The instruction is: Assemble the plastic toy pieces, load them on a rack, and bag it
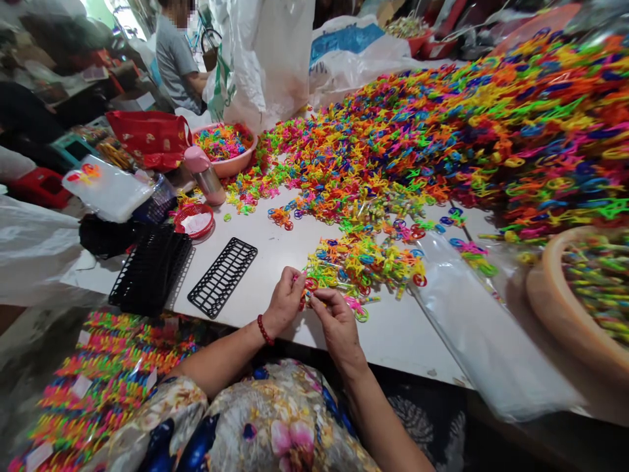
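Over the table's front edge, my left hand, with a red beaded bracelet at the wrist, is closed on a small plastic toy with a red wheel. The fingertips of my right hand pinch at the same toy from the other side, so much of it is hidden. Just beyond the fingers lies a small heap of bright wheeled plastic toys, mixed with striped sticks. To the left of my hands a black slotted plastic tray rests flat, beside a stack of similar black trays.
A large pile of colourful plastic pieces covers the back and right. Clear plastic bags and an orange tub stand right. Leftward are a red basket, a flask and a pink basin. A person is behind.
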`<state>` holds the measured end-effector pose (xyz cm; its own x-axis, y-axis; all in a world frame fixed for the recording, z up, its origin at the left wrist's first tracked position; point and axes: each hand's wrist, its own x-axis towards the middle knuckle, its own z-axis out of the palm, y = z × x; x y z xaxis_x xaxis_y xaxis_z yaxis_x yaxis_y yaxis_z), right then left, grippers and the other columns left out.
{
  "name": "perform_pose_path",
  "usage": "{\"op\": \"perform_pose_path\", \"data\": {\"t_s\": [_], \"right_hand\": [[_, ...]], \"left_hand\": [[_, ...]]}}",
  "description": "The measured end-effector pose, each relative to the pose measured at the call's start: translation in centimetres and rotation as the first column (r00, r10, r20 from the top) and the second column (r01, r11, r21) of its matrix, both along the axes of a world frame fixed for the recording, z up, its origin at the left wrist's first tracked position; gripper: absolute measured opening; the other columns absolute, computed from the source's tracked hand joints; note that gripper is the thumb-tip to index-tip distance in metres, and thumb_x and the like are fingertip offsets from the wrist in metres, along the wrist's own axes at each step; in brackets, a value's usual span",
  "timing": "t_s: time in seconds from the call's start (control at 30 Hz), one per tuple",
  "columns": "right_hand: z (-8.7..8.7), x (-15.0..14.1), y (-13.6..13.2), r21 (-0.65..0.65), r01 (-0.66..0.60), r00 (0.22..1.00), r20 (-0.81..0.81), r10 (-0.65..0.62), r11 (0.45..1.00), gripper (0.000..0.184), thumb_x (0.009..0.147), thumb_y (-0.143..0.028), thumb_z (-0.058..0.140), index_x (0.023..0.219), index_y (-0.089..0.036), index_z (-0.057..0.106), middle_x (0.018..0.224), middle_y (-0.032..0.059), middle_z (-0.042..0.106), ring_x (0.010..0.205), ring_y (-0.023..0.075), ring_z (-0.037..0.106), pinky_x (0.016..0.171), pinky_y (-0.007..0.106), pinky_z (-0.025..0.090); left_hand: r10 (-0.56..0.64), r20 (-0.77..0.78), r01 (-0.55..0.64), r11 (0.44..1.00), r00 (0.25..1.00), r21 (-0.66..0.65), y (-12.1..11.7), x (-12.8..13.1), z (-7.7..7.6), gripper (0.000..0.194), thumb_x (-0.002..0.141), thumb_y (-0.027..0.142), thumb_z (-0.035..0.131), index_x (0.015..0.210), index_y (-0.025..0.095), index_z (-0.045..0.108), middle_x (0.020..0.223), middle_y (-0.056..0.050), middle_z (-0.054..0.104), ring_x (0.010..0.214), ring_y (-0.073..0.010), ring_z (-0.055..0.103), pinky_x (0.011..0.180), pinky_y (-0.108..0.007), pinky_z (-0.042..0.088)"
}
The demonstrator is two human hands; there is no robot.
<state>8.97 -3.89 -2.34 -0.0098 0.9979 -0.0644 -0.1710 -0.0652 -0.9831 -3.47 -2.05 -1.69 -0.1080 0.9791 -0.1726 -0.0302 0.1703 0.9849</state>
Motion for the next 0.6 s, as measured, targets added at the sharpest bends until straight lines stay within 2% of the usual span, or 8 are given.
{"op": "perform_pose_path", "data": {"t_s": [0.1, 0.27, 0.33, 0.47, 0.6], "right_hand": [[0.6, 0.0, 0.0, 0.092, -0.01, 0.997, 0.079, 0.003, 0.996, 0.02, 0.079, -0.042, 0.073, 0.087, -0.024, 0.07, 0.087, 0.0023, 0.067, 0.083, 0.0182, 0.061, 0.077, 0.032, 0.051], [1.2, -0.1, -0.3, 0.185, -0.023, 0.989, 0.149, -0.005, 0.982, 0.014, 0.082, -0.037, 0.071, 0.088, -0.025, 0.072, 0.093, 0.0041, 0.069, 0.09, 0.0206, 0.063, 0.083, 0.035, 0.05], [1.7, -0.2, -0.5, 0.211, -0.04, 0.985, 0.175, 0.003, 0.977, 0.01, 0.083, -0.035, 0.07, 0.088, -0.026, 0.073, 0.093, 0.004, 0.069, 0.09, 0.0208, 0.063, 0.083, 0.036, 0.05], [2.0, -0.4, -0.9, 0.241, -0.081, 0.965, 0.262, 0.016, 0.967, 0.01, 0.086, -0.034, 0.065, 0.088, -0.027, 0.072, 0.092, 0.0038, 0.07, 0.089, 0.0218, 0.064, 0.083, 0.037, 0.05], [0.3, -0.2, -1.1, 0.234, -0.179, 0.884, 0.466, 0.052, 0.956, 0.016, 0.088, -0.035, 0.059, 0.097, -0.026, 0.069, 0.092, 0.0057, 0.07, 0.086, 0.0238, 0.063, 0.08, 0.039, 0.051]], "left_hand": [[-0.054, -0.029, 0.054, 0.998, 0.998, -0.024, 0.1, -0.1, 0.8, 0.028, 0.093, 0.048, 0.05, 0.085, 0.022, 0.044, 0.06, 0.008, 0.042, 0.046, -0.0074, 0.038, 0.047, -0.019, 0.031], [0.038, -0.168, -0.03, 0.998, 0.985, 0.047, -0.3, -0.4, 2.1, 0.024, 0.092, 0.043, 0.054, 0.085, 0.021, 0.047, 0.062, 0.007, 0.046, 0.05, -0.0082, 0.042, 0.05, -0.02, 0.033], [0.034, -0.138, -0.029, 0.999, 0.99, 0.037, -0.3, -0.5, 2.0, 0.024, 0.092, 0.043, 0.054, 0.085, 0.021, 0.047, 0.062, 0.007, 0.045, 0.05, -0.0083, 0.042, 0.05, -0.02, 0.034], [0.006, -0.086, -0.005, 1.0, 0.996, 0.012, 0.0, -0.5, 0.9, 0.027, 0.092, 0.046, 0.052, 0.083, 0.021, 0.046, 0.06, 0.007, 0.043, 0.049, -0.0082, 0.04, 0.049, -0.019, 0.034], [-0.036, -0.189, 0.041, 0.999, 0.981, 0.022, -0.7, -1.1, 0.5, 0.026, 0.095, 0.046, 0.046, 0.086, 0.021, 0.046, 0.065, 0.005, 0.049, 0.054, -0.0101, 0.046, 0.054, -0.022, 0.039]]}}
